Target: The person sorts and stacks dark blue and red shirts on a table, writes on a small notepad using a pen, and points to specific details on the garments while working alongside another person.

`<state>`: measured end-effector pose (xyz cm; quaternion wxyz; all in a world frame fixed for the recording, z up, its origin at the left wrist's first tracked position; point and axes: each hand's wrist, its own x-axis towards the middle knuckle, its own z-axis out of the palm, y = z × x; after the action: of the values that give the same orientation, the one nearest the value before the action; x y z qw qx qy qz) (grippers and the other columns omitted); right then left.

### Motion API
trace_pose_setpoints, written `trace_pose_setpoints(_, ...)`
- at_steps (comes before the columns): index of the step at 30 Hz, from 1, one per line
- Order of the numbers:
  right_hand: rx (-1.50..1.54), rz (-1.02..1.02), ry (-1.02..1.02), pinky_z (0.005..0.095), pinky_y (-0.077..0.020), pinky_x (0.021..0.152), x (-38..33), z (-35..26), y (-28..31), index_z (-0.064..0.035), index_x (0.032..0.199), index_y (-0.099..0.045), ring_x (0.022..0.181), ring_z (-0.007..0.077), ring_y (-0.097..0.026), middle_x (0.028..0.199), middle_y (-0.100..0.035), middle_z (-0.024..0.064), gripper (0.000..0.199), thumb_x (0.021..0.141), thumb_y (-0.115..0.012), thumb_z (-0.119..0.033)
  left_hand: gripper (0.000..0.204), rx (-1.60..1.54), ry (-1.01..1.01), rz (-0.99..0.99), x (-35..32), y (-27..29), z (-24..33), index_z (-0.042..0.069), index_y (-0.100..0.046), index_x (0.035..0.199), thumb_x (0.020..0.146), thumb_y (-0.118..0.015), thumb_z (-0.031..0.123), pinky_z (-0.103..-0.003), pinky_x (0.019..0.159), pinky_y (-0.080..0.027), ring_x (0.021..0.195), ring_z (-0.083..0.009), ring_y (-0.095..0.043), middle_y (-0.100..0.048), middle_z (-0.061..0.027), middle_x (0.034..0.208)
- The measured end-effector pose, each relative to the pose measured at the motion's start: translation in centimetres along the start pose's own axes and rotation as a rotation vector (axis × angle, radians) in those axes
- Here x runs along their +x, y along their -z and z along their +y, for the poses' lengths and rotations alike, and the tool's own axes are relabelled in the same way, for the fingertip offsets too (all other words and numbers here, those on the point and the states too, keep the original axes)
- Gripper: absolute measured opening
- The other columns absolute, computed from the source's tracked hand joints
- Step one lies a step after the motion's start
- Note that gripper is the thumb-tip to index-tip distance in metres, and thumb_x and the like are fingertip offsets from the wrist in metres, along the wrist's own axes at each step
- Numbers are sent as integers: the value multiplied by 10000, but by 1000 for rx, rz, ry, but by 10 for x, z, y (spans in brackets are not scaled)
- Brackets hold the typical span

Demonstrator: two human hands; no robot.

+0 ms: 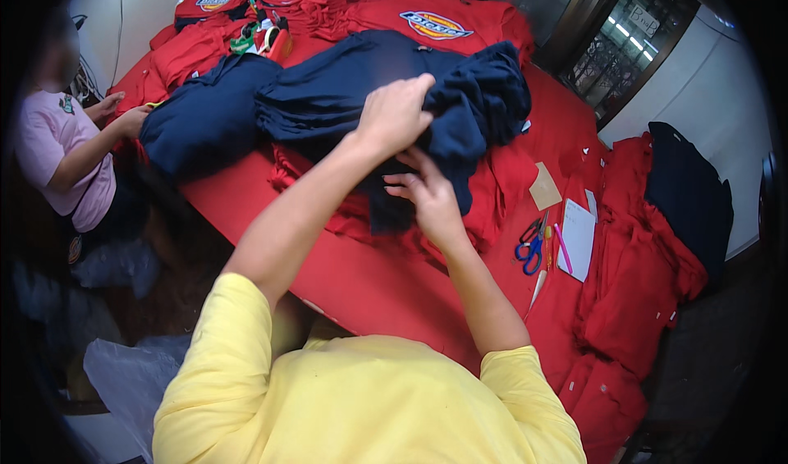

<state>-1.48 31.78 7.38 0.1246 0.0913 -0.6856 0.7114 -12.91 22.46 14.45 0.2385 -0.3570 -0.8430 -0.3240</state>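
Note:
A dark navy shirt [341,78] lies bunched and gathered across a heap of red shirts on the table. My left hand [396,113] is closed on its cloth near the middle, with the knuckles up. Just below it my right hand [431,197] touches the front folds, its fingers spread apart; what lies under its fingertips is partly hidden. Loose navy folds [484,103] pile up to the right of both hands. Red cloth [501,189] shows beneath the navy one.
At the left, a person in a pink shirt [61,140] touches another navy bundle [213,115]. A tape dispenser [277,44] sits behind. Blue-handled scissors [532,246], a pink pen [563,249], white paper [577,238] and brown card [544,187] lie right, near stacked red shirts [632,300].

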Motion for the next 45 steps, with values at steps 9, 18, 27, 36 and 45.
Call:
trace_pose_setpoints(9, 868, 392, -250, 305, -515, 865, -40, 60, 39, -11, 1292, -529, 1010, 172, -613, 1178, -594, 106, 366, 937, -510, -98, 290, -88, -447, 85, -98, 59, 102, 35, -615, 912, 626, -622, 83, -365, 599, -463, 674, -255, -558, -586, -79, 776)
trace_pose_setpoints(18, 711, 333, -250, 303, -507, 872, -5, 65, 1, -4, 1286, -533, 1019, 175, -610, 1181, -597, 109, 365, 936, -515, -102, 156, -625, -285, -201, -201, 33, 94, 54, -649, 819, 744, -744, 152, -357, 658, -478, 736, -240, -576, -599, -69, 810)
trace_pose_setpoints(27, 330, 125, -245, 301, -500, 878, -24, 18, 5, 4, 1281, -538, 1027, 179, -607, 1184, -601, 112, 364, 934, -521, -106, 406, -262, -11, -450, -338, -131, -42, 94, -557, 1264, 913, -526, 296, -461, 1000, -403, 1189, -357, -512, -571, -181, 1242)
trace_pose_setpoints(36, -360, 392, -103, 298, -492, 885, -129, -155, 146, 11, 1276, -542, 1036, 183, -604, 1187, -604, 115, 364, 932, -526, -109, 401, -305, 217, -797, -275, -25, -22, 97, -547, 1274, 928, -503, 295, -463, 1021, -382, 1216, -338, -488, -533, -179, 1293)
trace_pose_setpoints(45, -723, 1030, -448, 296, -485, 892, -278, -176, 297, 19, 1270, -547, 1044, 186, -601, 1190, -607, 118, 365, 930, -532, -113, 397, -372, -463, -695, -259, -88, 93, 100, -538, 1284, 943, -480, 294, -464, 1043, -361, 1244, -320, -465, -495, -178, 1344)
